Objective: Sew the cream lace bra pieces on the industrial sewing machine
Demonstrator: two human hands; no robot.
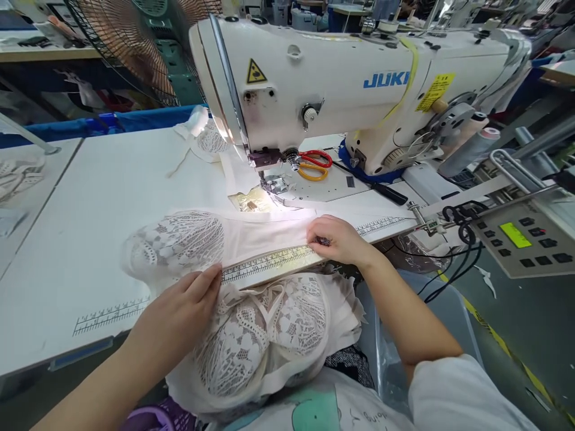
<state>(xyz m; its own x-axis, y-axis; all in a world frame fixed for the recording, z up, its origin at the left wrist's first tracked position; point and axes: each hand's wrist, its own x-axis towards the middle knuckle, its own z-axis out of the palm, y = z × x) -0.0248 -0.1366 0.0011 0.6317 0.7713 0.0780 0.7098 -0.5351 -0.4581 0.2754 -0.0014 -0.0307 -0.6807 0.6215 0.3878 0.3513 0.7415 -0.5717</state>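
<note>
A white lace bra [188,236] lies on the table with its plain side band [269,230] stretched to the right, along a ruler scale [269,261] at the table's front edge. My left hand [186,299] presses and grips the bra's lower edge where the lace cup meets the band. The band's far end is pinched in my right hand [336,239], fingers curled and thumb tucked in. More white lace bras [296,317] rest on my lap, just below the table edge.
Behind the band stands a JUKI sewing machine [278,78], its needle area lit. Red-and-yellow scissors [314,164] and a black-handled tool [389,193] lie by its base. A control panel [523,239] is at right, a fan [135,48] behind, another lace piece [209,137] at back.
</note>
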